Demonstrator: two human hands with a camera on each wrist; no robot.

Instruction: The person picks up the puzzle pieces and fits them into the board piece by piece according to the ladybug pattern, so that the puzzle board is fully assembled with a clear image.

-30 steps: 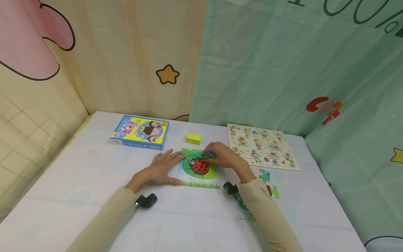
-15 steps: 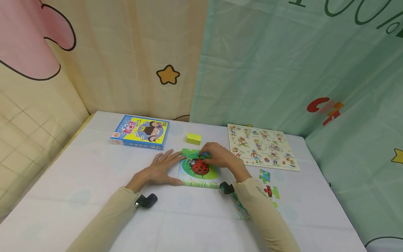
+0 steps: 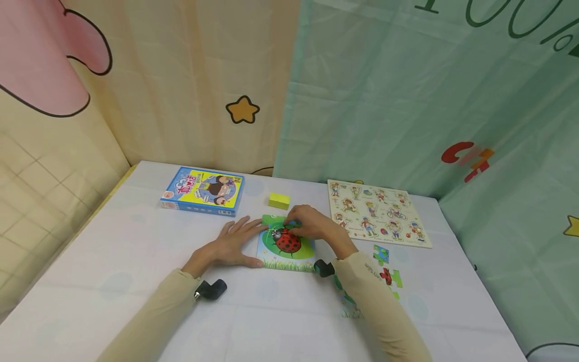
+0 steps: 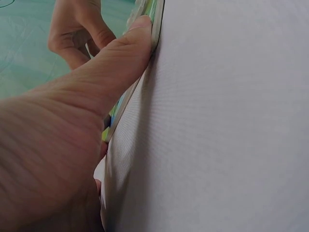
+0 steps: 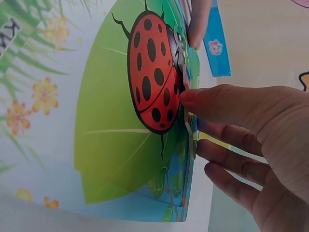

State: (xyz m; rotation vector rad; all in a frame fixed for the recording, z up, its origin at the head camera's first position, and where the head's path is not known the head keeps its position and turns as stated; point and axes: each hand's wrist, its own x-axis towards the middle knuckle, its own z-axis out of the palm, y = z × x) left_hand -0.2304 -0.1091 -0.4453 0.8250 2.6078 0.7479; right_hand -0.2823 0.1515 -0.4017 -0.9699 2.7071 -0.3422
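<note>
A square ladybug puzzle board lies on the white table in the head view. My left hand rests beside it with fingers spread, the thumb and fingertips touching its left edge. In the left wrist view the thumb of that hand lies straight along the board's edge. Over the upper part of the board, my right hand pinches a puzzle piece between thumb and fingers. The right wrist view shows this piece nearly edge-on by the ladybug picture; its face is mostly hidden.
Loose puzzle pieces lie to the right, some partly under the right sleeve. Behind are a yellow block, a blue game box and a cream picture board. Curtains hang past the table's far edge.
Over the last second my right hand has shifted slightly left over the board's upper part, holding the puzzle piece. My left hand has stayed in place.
</note>
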